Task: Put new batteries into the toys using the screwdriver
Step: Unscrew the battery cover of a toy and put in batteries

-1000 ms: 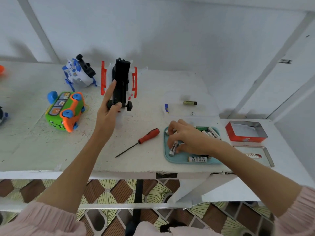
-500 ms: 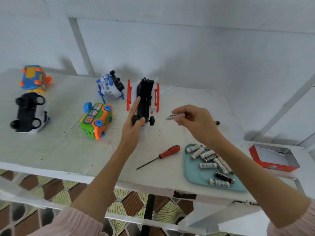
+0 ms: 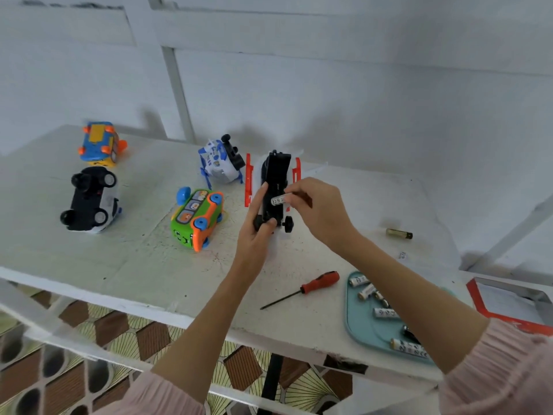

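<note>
On a white table [image 3: 89,265], the left hand [image 3: 257,226] grips an upturned black toy [image 3: 273,187] with orange side rails. The right hand [image 3: 317,211] pinches a white battery [image 3: 277,201] against its underside — the label bears a CE mark, other print unreadable. The red-handled screwdriver [image 3: 302,289] lies nearer, beside a teal tray [image 3: 359,327] of batteries.

Bright diffuse light, soft shadows, wide-angle distortion

1. My right forearm [image 3: 419,298] covers part of the teal tray [image 3: 359,327] and some of its batteries
2. The red tin [image 3: 508,304] runs off the right edge
3. The white battery [image 3: 278,201] print is unreadable
</note>
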The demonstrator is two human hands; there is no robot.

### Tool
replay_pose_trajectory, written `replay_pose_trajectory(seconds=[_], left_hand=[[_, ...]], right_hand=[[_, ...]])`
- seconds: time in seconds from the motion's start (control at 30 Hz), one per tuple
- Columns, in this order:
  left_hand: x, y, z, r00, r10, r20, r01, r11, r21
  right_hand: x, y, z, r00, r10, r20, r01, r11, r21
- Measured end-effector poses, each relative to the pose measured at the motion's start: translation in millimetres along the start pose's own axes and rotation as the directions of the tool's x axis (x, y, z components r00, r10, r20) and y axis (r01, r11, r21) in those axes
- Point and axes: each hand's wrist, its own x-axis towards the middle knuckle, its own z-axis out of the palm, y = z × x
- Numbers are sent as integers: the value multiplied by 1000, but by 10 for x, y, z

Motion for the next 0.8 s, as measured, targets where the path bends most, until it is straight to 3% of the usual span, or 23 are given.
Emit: replay_pose_trajectory(seconds=[0.3,0.6,0.8], left_hand=[[2,-1,4,999,-25,23,25,1000,-12],[3,38,18,1000,-4,25,4,1000,26],[7,27,25,999,-22,35,20,999,46]], right_hand=[[65,13,106,997,-60,51,63,996,-67],[222,-99,157,960,-70,269,136,962,-235],[154,-57,136,949,-227,219,284,916,-283]])
